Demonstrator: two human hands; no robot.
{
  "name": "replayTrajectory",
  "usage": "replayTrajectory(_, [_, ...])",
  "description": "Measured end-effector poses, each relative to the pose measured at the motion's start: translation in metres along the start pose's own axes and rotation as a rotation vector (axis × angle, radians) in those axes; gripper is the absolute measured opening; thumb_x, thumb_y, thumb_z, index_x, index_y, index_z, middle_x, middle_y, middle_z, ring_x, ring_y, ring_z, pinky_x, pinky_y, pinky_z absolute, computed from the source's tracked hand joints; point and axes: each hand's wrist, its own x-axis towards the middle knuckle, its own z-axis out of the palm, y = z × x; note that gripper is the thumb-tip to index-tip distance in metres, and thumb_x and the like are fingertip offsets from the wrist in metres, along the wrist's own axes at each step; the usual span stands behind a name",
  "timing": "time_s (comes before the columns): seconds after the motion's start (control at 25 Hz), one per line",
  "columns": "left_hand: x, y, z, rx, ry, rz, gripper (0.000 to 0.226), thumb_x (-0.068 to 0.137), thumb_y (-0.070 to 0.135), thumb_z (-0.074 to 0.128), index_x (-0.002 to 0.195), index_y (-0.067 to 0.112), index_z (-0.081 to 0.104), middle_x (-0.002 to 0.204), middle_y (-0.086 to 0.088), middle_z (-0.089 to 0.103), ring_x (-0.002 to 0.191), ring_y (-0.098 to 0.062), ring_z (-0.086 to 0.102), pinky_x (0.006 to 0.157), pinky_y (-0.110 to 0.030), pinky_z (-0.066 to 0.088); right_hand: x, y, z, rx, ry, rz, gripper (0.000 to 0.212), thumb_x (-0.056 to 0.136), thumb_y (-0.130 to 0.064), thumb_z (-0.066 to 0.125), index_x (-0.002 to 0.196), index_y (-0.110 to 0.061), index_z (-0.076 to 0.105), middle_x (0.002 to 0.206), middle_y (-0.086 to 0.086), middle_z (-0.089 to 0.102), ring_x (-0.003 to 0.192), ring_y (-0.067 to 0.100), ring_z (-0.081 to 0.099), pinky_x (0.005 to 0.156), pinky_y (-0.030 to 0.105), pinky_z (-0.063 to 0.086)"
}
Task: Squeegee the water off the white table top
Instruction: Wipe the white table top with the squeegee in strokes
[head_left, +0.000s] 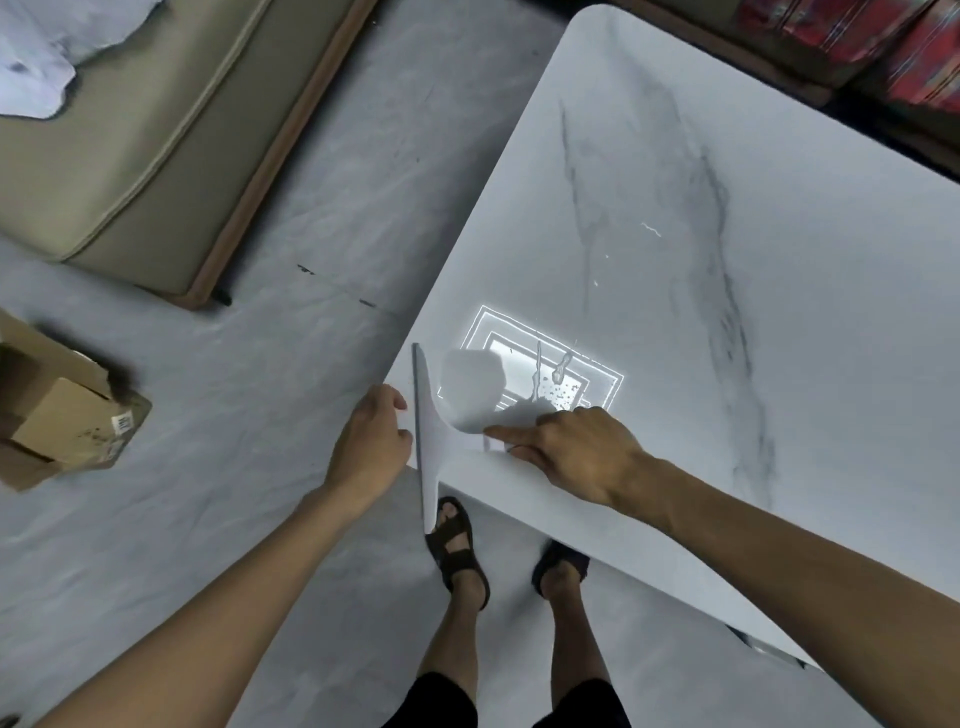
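Head view shows your right hand (576, 452) clamped on the handle of the squeegee (430, 426), forefinger laid straight along it and the other fingers curled under. The blade lies along the left edge of the table top (753, 291), its near end hanging past the rim above your sandalled foot (454, 540). Your left hand (371, 441) hangs just left of the squeegee, off the table, fingers loosely curled and holding nothing; I cannot tell whether the thumb touches the blade.

This looks like the end of a stroke. Droplets and streaks of water (556, 387) lie just right of the squeegee. Your next move likely calls for setting the blade beyond that water and drawing it to the rim. Right of the squeegee the marbled top stretches wide for a long pull; left of it is only floor (291, 364).
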Motion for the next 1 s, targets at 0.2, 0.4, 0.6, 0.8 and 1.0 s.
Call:
replayTrajectory(0.2, [-0.006,0.018,0.040,0.035,-0.193,0.063,0.031,0.086,0.007,0.051,0.116,0.010,0.044,0.129,-0.009,0.040,0.115,-0.026,0.048,0.093,-0.032,0.043,-0.097,0.093,-0.013,-0.105,-0.016,0.169,0.040,0.099,-0.051,0.025,0.138,-0.061,0.029,0.092,-0.006,0.066,0.086,0.026,0.066,0.067,0.034,0.050])
replayTrajectory(0.4, [-0.011,0.036,0.064,0.010,-0.213,-0.071,0.044,0.087,0.007,0.050,0.129,0.011,0.037,0.156,-0.016,0.017,0.143,-0.029,0.026,0.110,-0.040,0.036,-0.173,0.142,-0.038,-0.190,-0.082,0.333,0.043,0.097,-0.056,0.016,0.138,-0.064,0.023,0.080,-0.010,0.058,0.080,0.023,0.065,0.068,0.033,0.049])
replayTrajectory(0.6, [-0.020,0.042,0.069,-0.126,-0.008,-0.143,0.031,0.086,0.006,0.047,0.113,0.020,0.040,0.110,-0.004,0.052,0.091,-0.024,0.054,0.069,-0.032,0.042,-0.115,0.088,-0.018,-0.085,-0.076,0.082,0.039,0.099,-0.054,0.023,0.137,-0.065,0.025,0.104,-0.004,0.067,0.093,0.028,0.066,0.071,0.032,0.044])
replayTrajectory(0.8, [-0.025,0.051,0.083,-0.042,-0.106,-0.066,0.027,0.085,0.005,0.048,0.104,0.022,0.039,0.109,-0.003,0.049,0.089,-0.021,0.054,0.073,-0.031,0.043,-0.090,0.069,0.020,-0.100,-0.022,-0.056,0.039,0.101,-0.047,0.026,0.138,-0.058,0.034,0.099,0.001,0.067,0.084,0.032,0.065,0.066,0.031,0.037])
replayTrajectory(1.0, [-0.030,0.072,0.102,0.051,-0.205,-0.050,0.024,0.085,0.008,0.049,0.108,0.016,0.043,0.120,-0.004,0.038,0.088,-0.020,0.051,0.067,-0.030,0.040,-0.176,0.153,0.014,-0.140,-0.041,0.119,0.041,0.099,-0.051,0.023,0.138,-0.065,0.025,0.090,-0.005,0.065,0.080,0.025,0.066,0.062,0.031,0.041])
